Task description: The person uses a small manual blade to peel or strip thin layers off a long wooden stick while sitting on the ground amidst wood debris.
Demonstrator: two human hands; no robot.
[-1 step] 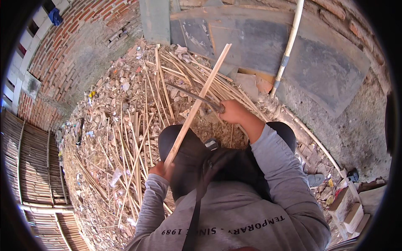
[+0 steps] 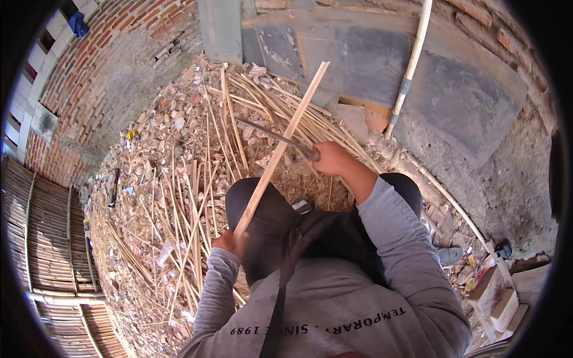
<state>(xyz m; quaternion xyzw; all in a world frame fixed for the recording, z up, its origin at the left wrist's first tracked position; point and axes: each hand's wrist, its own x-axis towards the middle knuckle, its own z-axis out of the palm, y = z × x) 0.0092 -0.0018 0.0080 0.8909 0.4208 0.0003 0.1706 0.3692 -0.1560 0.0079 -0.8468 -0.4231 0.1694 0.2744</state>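
A long pale bamboo strip (image 2: 284,145) slants from my lap up to the far side. Its near end is gripped in my left hand (image 2: 230,243), beside my left knee. My right hand (image 2: 331,160) is closed around the handle of a long knife (image 2: 268,131) with a dark, narrow, slightly curved blade. That blade crosses the strip at about its middle and points to the far left. Whether its edge bites into the bamboo I cannot tell.
Cut bamboo strips (image 2: 194,221) lie scattered on rubble ground to my left, with a further pile (image 2: 310,107) ahead. Grey sheets (image 2: 364,53) lean on the far wall, and a pale pole (image 2: 412,65) stands against them. A bamboo fence (image 2: 51,232) is at left, wooden blocks (image 2: 498,304) at right.
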